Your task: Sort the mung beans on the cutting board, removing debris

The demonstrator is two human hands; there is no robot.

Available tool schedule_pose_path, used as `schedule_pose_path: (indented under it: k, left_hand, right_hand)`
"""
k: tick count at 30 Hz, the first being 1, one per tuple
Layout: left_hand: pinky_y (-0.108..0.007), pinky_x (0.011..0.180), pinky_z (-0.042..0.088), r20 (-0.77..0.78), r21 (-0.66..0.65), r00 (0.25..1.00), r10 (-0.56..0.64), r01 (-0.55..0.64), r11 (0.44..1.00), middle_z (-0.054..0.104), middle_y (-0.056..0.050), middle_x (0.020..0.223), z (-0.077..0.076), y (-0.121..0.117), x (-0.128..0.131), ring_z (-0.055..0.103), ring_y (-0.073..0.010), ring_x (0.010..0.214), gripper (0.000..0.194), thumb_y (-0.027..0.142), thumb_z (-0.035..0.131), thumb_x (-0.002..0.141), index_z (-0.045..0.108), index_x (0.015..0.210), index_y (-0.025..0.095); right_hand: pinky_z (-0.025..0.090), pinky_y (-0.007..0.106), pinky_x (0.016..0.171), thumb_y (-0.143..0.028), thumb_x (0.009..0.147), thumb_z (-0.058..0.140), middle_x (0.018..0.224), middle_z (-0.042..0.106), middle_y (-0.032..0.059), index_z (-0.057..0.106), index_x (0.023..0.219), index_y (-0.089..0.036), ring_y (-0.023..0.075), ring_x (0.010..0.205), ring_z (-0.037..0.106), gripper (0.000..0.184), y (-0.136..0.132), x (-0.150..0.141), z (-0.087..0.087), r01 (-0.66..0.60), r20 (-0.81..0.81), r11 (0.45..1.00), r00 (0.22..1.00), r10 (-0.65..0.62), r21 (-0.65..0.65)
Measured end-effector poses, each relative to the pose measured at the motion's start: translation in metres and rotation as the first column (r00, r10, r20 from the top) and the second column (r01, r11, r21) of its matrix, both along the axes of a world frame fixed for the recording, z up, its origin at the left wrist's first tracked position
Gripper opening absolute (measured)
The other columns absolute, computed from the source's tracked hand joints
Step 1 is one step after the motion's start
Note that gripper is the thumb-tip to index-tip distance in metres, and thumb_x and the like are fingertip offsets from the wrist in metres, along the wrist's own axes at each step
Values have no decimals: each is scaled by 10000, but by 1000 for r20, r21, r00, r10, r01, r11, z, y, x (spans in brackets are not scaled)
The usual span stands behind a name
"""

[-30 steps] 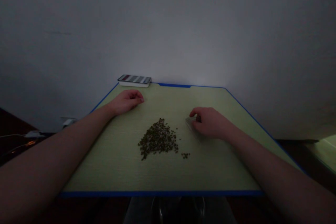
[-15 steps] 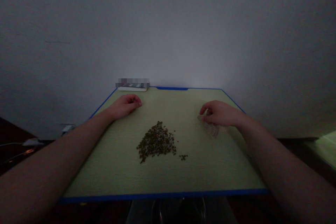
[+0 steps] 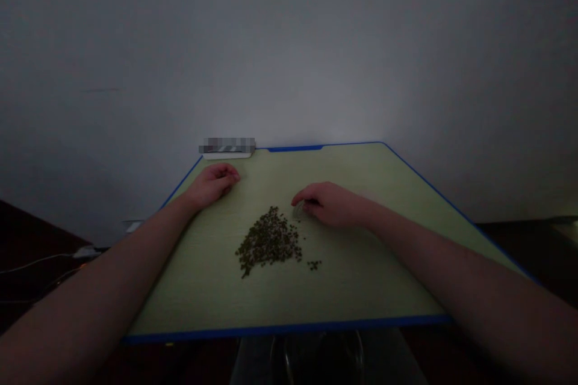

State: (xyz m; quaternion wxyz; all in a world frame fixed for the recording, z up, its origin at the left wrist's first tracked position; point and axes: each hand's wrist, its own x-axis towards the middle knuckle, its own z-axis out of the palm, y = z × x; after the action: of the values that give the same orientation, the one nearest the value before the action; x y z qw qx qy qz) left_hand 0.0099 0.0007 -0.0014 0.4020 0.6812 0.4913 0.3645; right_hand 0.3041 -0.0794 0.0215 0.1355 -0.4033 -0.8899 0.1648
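A loose heap of small dark greenish-brown pellets or seeds lies in the middle of the pale green table. A few strays sit apart at its lower right. My left hand rests on the table beyond the heap on the left, fingers curled in, with nothing visible in them. Just beyond the heap's right side is my right hand, index finger reaching left and thumb below. A faint see-through thing shows under its fingertips; its kind cannot be made out.
At the table's far left corner lies a flat white-edged device, its top blurred out. A blue rim runs around the table, and a grey wall stands behind it. White cables are low on the left. The scene is dim.
My right hand has moved left, from the table's right side to beside the heap, and the faint see-through thing has come with it. My left hand and the heap stay about where they were.
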Motion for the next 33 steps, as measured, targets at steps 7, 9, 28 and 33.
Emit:
schedule_pose_path:
  k: [7,9,28,33]
  left_hand:
    - [-202,368,234,201,4,971,129,-133,991,360,77,451,-3,8,-2,338,-57,367,190,308,574,664,424,667,193]
    - [-205,364,229,190,-21,970,152,-150,988,359,76,450,-3,11,0,337,-57,365,219,327,583,655,411,644,193]
    - [-190,380,230,-45,55,993,114,-111,992,362,91,427,0,4,12,318,-48,370,278,412,603,692,463,663,174]
    - [-192,371,236,25,69,994,106,-108,992,360,94,437,1,6,11,314,-48,360,253,395,606,688,476,687,177]
  right_hand:
    - [407,255,696,-127,770,477,884,681,58,677,1023,-176,150,736,566,326,-4,11,1,-37,-9,998,999,37,-52]
    - [400,252,675,-131,768,481,867,676,56,678,1018,-181,146,715,557,322,-7,13,0,-43,-12,997,999,42,-61]
    - [416,306,818,-137,799,443,1014,670,83,648,1057,-183,196,917,589,333,-13,11,-3,14,-31,999,999,-15,-28]
    - [407,314,860,-123,798,441,1049,661,83,645,1067,-175,197,953,581,341,-14,8,-3,-33,-42,999,999,32,-22]
